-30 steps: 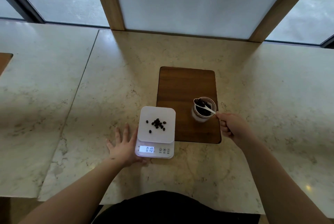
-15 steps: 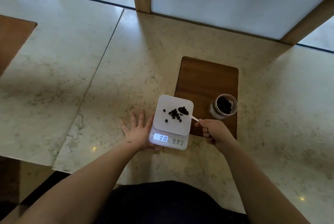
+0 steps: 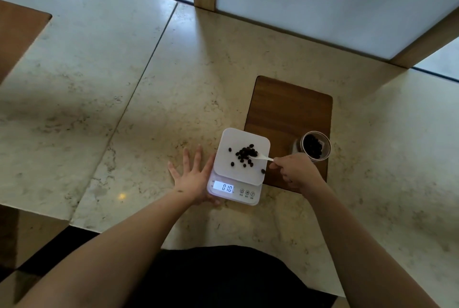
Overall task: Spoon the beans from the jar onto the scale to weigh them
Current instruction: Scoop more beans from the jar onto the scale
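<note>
Head view. A white scale (image 3: 239, 167) sits on a pale marble counter (image 3: 154, 114), its right edge overlapping a dark wooden board (image 3: 289, 111). Dark beans (image 3: 245, 154) lie clustered on the weighing plate, with a few scattered loose and one near the plate's right front corner. The lit display (image 3: 223, 187) reads 010. The left hand (image 3: 192, 178) lies flat on the counter, fingers spread, holding nothing, its thumb side against the scale's left edge. The right hand (image 3: 296, 172) is closed around the handle of a white spoon (image 3: 262, 157), whose bowl reaches among the beans. A clear jar (image 3: 315, 145), partly filled with beans, stands on the board just behind the right hand. A second brown surface (image 3: 17, 34) shows at far left.
</note>
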